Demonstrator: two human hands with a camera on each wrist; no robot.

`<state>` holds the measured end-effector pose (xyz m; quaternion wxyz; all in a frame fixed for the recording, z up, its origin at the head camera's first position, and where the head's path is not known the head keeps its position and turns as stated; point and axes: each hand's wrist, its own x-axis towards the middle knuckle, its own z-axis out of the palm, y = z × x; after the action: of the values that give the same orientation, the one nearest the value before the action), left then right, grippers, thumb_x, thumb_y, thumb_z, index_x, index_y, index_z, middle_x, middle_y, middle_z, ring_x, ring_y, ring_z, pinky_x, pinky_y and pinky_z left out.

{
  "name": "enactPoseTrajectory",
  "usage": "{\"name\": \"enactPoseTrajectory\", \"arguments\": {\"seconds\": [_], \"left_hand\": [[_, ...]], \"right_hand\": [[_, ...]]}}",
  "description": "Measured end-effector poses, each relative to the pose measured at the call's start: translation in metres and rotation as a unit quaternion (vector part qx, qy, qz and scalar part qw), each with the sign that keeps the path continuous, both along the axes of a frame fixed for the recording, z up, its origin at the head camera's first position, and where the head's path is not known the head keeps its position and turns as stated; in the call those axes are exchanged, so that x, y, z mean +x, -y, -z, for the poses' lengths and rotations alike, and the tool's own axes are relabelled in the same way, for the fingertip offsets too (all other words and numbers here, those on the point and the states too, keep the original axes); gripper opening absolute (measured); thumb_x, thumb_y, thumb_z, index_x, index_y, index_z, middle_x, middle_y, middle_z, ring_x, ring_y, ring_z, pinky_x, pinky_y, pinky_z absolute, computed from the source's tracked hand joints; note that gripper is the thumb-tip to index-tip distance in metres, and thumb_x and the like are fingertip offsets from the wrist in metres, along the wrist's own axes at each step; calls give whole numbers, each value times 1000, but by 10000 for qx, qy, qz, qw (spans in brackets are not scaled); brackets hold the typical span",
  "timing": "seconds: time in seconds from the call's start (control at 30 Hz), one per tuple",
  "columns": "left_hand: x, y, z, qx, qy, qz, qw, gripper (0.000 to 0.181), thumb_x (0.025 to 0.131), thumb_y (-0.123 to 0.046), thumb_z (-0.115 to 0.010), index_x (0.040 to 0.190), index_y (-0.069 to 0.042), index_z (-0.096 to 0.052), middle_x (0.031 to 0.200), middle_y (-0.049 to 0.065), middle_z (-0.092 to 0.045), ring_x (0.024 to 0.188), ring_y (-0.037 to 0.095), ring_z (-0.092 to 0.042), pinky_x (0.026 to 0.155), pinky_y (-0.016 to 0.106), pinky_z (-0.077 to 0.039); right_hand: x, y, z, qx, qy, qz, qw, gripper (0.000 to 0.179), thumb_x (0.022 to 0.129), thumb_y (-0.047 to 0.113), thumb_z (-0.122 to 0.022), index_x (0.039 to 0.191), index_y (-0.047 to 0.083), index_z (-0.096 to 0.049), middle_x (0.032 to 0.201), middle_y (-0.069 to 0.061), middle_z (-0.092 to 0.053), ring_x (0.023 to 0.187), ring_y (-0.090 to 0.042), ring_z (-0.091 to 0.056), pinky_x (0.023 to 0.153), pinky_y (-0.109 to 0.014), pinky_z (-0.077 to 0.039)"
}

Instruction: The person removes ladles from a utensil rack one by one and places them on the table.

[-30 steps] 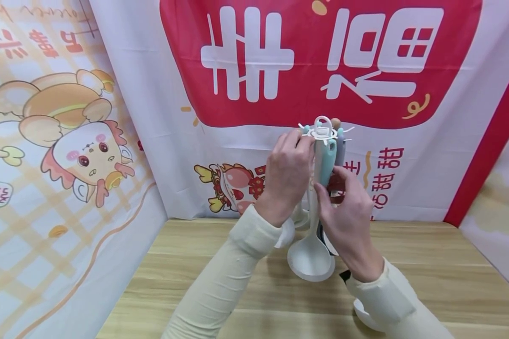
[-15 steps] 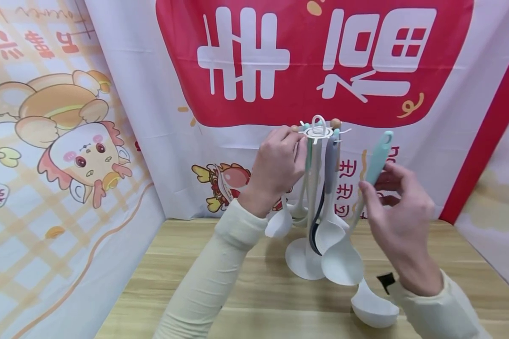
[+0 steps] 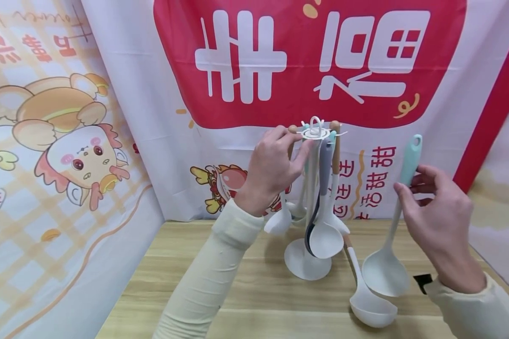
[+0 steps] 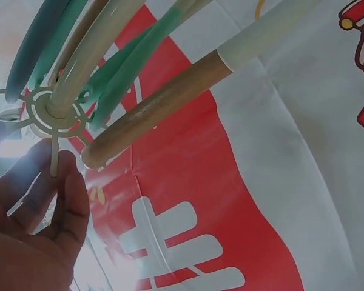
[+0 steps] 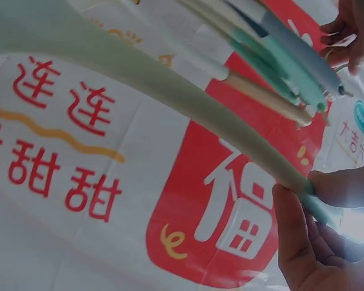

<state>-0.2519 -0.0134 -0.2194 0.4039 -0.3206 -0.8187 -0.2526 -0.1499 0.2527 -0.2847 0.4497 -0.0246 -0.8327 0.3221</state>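
My right hand (image 3: 443, 221) pinches the mint handle of a white ladle (image 3: 386, 275), which hangs bowl-down to the right of the rack. In the right wrist view, thumb and fingertips grip the ladle's handle (image 5: 318, 209). My left hand (image 3: 273, 162) is at the top of a white utensil rack (image 3: 307, 270), a post with a hooked ring on a round base. The left wrist view shows those fingers pinching one of the ring's hooks (image 4: 54, 160). Still hanging there are several utensils, including a grey-handled white spoon (image 3: 325, 240) and a wooden-handled one (image 3: 335, 155).
Another white ladle (image 3: 373, 308) with a wooden handle lies on the wood-grain table (image 3: 220, 287), just below the held ladle. A printed red and white cloth (image 3: 237, 113) hangs behind the rack. A second patterned cloth (image 3: 59, 197) covers the left side.
The mint-handled ladle has come off the rack and moved right in my right hand, out over the table. My left hand stays at the rack's top.
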Motion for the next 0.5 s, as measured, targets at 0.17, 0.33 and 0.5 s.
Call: {"name": "enactPoseTrajectory", "arguments": {"seconds": [0.17,0.33,0.5], "left_hand": [[-4,5,1,-430,-18,-521,9977,34,106,-33,-61,128,-13,-77,126,4,-77,115,21,-67,101,31,-59],[-6,6,-1,-502,-44,-525,9973,35,108,-31,-56,131,-12,-75,134,5,-75,120,23,-66,103,32,-57],[-9,6,8,14,-59,-138,9999,36,109,-30,-57,135,-11,-73,141,6,-71,125,23,-66,106,29,-58]], "right_hand": [[-4,-21,8,197,423,73,9989,53,94,10,-78,141,-5,-58,121,-31,-69,103,-49,-68,73,11,-27],[-9,-40,15,301,850,208,9957,55,96,13,-75,143,-7,-54,120,-33,-66,102,-50,-66,65,8,-25],[-10,-50,20,322,1191,297,9919,56,97,16,-74,143,-7,-53,119,-32,-66,100,-47,-64,57,1,-31]]}}
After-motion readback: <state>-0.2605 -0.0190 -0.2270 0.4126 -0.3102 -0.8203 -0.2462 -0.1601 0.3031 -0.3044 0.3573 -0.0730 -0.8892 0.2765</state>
